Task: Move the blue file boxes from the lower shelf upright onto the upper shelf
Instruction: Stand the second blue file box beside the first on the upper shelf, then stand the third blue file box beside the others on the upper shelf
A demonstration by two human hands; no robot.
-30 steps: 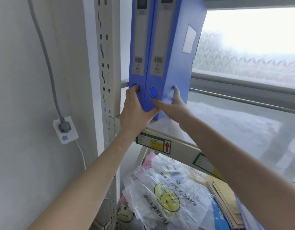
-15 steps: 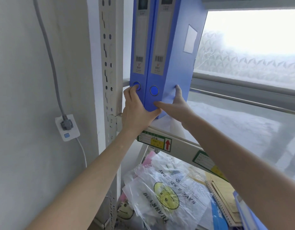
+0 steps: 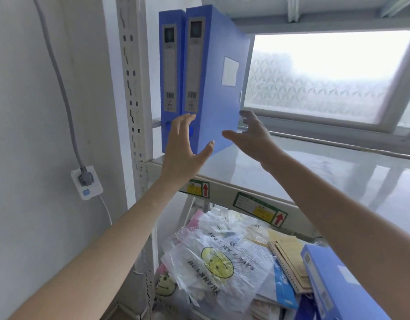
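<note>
Blue file boxes (image 3: 199,79): two upright on the upper shelf (image 3: 291,172), just ahead of our left hand (image 3: 183,146) and right hand (image 3: 252,137), both spread, empty. Next: third box (image 3: 338,285), lower shelf.

I see grey cable (image 3: 61,72) running down wall into plug at white wall socket (image 3: 86,184). Frosted patterned window (image 3: 319,77) glowing behind rack. Below: smiley-face plastic bag (image 3: 219,262) on paper clutter, spiral notebook (image 3: 289,262) just beside. I spot red-arrow stickers (image 3: 260,210) on beam.
</note>
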